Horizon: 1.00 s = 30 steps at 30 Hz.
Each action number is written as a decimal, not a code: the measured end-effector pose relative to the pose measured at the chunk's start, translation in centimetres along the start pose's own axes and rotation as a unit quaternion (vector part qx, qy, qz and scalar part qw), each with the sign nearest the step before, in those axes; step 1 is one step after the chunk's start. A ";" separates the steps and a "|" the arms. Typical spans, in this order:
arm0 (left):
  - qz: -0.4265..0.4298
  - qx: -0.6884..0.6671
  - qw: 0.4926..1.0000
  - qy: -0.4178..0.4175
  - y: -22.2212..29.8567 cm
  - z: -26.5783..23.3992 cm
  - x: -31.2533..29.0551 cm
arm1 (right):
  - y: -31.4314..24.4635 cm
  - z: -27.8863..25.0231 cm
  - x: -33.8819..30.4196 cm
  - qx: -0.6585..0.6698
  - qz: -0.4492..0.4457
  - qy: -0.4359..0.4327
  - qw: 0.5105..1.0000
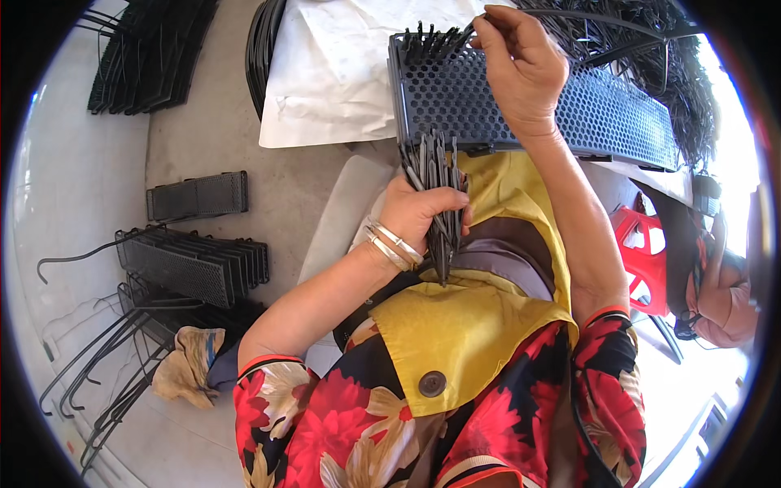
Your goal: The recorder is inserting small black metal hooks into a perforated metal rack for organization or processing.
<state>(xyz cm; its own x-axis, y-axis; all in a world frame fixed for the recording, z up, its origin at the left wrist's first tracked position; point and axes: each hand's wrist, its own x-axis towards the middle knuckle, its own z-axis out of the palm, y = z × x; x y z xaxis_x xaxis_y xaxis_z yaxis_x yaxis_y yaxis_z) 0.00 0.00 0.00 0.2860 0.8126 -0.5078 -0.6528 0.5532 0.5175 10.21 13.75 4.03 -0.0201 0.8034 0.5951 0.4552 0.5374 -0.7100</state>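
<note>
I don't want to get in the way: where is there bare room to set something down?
The white sheet looks bare left of the perforated black panel, as does the floor between that sheet and the stacked black racks. It's crowded at the panel's left end, with the right hand and upright black strips, and beyond it, at the dark heap.

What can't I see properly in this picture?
In the head view:
Middle of the held black strips: hidden by the left hand.
What the right hand pinches, if anything: too small.
The other person: partly cut off by the dark rim.
Upper-left black racks: cut off by the top edge.
</note>
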 end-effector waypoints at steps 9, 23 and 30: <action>0.004 -0.028 0.999 0.031 0.6 0.8 -0.7 | 2.0 1.8 -0.4 -0.096 -0.265 -0.138 0.949; 0.008 -0.058 0.998 0.005 0.7 0.8 -0.5 | -3.7 -5.5 -6.1 0.148 0.261 -0.400 0.866; 0.009 -0.088 0.996 -0.005 1.1 0.3 -0.2 | -3.2 -6.1 -5.1 0.193 0.285 -0.233 0.909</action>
<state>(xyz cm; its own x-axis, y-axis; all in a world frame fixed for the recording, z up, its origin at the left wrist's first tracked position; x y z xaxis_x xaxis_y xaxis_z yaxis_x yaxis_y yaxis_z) -0.56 0.48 0.94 0.2807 0.8241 -0.4920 -0.7701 0.4993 0.3970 14.29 6.35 5.56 -0.2955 0.9526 -0.0716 0.1652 -0.0229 -0.9860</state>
